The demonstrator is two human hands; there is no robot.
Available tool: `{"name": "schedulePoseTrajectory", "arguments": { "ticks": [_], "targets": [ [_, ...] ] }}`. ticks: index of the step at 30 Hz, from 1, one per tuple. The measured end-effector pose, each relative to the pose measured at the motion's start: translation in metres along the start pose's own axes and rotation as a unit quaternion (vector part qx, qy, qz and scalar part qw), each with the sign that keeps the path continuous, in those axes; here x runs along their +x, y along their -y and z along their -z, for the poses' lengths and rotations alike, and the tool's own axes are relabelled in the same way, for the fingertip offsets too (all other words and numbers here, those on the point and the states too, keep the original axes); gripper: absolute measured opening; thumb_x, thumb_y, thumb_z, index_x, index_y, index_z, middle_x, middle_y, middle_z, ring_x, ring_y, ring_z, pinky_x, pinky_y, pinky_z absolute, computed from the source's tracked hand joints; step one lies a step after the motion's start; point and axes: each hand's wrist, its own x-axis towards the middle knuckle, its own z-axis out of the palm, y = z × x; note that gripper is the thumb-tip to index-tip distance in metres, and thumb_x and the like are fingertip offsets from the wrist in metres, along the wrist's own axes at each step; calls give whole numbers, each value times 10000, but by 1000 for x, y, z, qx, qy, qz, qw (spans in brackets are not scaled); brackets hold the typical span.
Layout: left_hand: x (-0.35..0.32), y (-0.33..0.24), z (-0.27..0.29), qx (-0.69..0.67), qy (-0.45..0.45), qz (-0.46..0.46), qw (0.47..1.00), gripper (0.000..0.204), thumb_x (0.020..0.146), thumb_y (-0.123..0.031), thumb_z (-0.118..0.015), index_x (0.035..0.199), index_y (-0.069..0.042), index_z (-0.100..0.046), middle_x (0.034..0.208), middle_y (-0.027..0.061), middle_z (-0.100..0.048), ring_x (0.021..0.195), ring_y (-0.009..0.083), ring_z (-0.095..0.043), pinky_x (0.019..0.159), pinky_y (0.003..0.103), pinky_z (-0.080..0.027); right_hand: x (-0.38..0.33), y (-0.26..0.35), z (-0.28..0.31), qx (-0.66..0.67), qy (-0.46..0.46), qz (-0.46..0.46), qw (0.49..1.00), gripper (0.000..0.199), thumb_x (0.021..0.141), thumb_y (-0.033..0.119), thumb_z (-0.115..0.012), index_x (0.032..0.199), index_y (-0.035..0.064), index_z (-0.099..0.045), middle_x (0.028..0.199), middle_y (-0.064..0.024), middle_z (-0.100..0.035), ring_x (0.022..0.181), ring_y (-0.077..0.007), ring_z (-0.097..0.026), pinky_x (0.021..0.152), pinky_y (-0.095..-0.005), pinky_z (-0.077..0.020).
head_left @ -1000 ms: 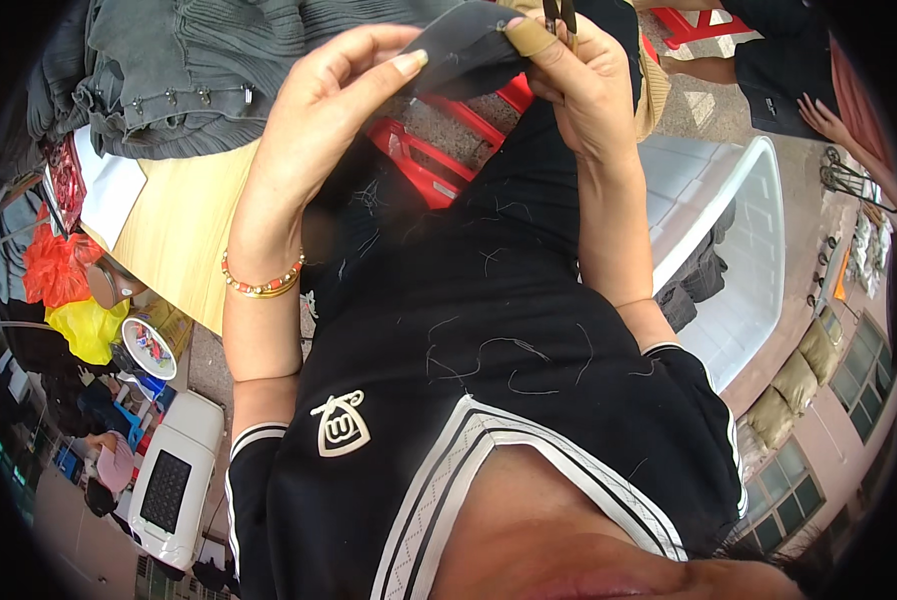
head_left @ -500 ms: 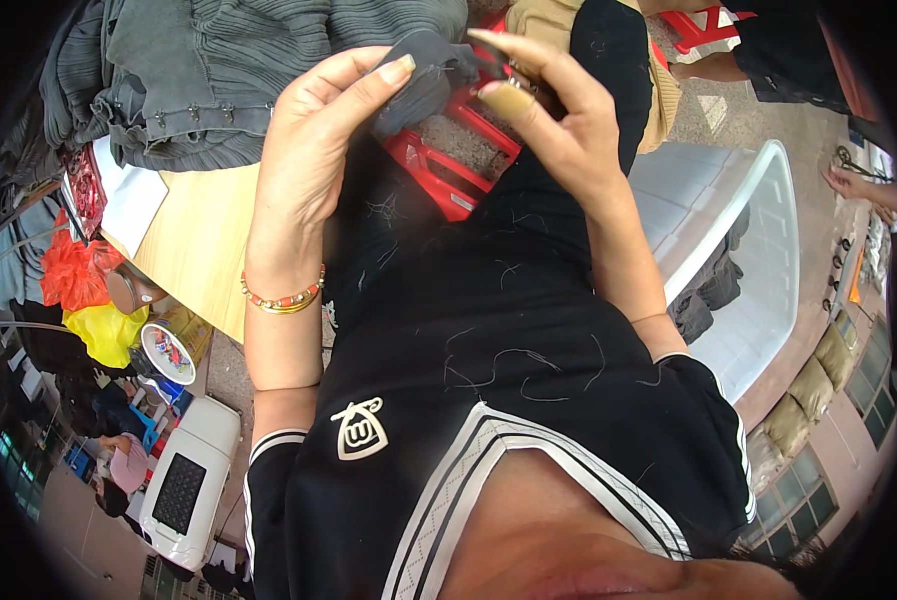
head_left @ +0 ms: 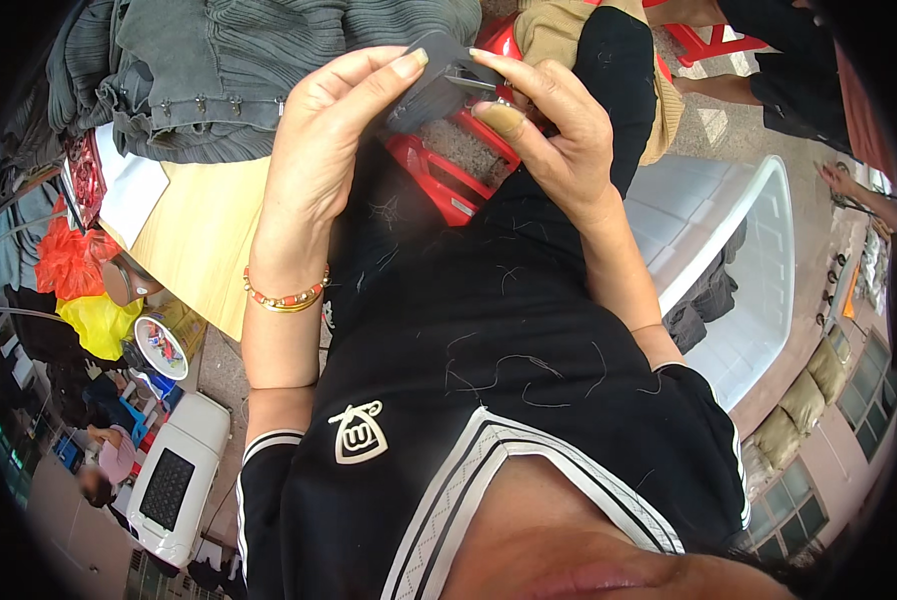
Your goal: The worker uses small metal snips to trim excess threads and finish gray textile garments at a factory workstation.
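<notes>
A small piece of dark grey fabric [head_left: 431, 95] is pinched between the thumb and fingers of my left hand [head_left: 319, 135], which wears a beaded bracelet and a gold bangle at the wrist. My right hand [head_left: 574, 135] is closed around small thread snips [head_left: 469, 82]. Their thin metal blades point left and lie against the fabric's right edge; whether they cut a thread is too small to tell. A tan cover wraps the tip of my right thumb. Loose threads cling to my black shirt below.
Grey ribbed knit garments [head_left: 229, 75] are heaped on a wooden table [head_left: 204, 240] at the left. A translucent bin [head_left: 784, 270] with dark cloth stands right. Beneath my hands is a red stool [head_left: 439, 185]. Beyond the table lie red [head_left: 69, 262] and yellow bags [head_left: 104, 325]. Other people are nearby.
The fabric has been turned and raised slightly, showing a flatter face. The snips' blades have come into clear view against its edge, with my right fingers closing in a little.
</notes>
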Motion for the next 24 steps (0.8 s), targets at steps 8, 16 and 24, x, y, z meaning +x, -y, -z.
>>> {"name": "schedulePoseTrajectory", "arguments": {
  "ticks": [8, 16, 24],
  "targets": [
    [1, 2, 4, -9, 8, -4, 1000, 188, 944, -128, -681, 1089, -14, -720, 1013, 50, -736, 943, 99, -671, 899, 236, -496, 0, -2, -2, 0, 1, -7, 1000, 447, 803, 107, -802, 1236, 65, -695, 738, 6, -447, 635, -85, -400, 549, -238, -312],
    [2, 3, 3, 0, 8, -13, 1000, 191, 939, -125, -687, 1085, -6, -723, 1012, 62, -738, 938, 102, -675, 890, 236, -501, 2, -3, 0, -36, -6, 18, 999, 443, 770, 147, -822, 1196, 104, -708, 689, -51, -512, 588, -159, -499, 543, -288, -420],
    [1, 4, -2, 43, -14, -36, 998, 204, 941, -126, -686, 1091, 7, -721, 998, 61, -738, 913, 99, -677, 861, 229, -512, -1, -4, 2, -95, -8, 24, 995, 420, 762, 121, -817, 1170, 110, -718, 682, -40, -522, 588, -167, -513, 534, -290, -431]
  ]
}}
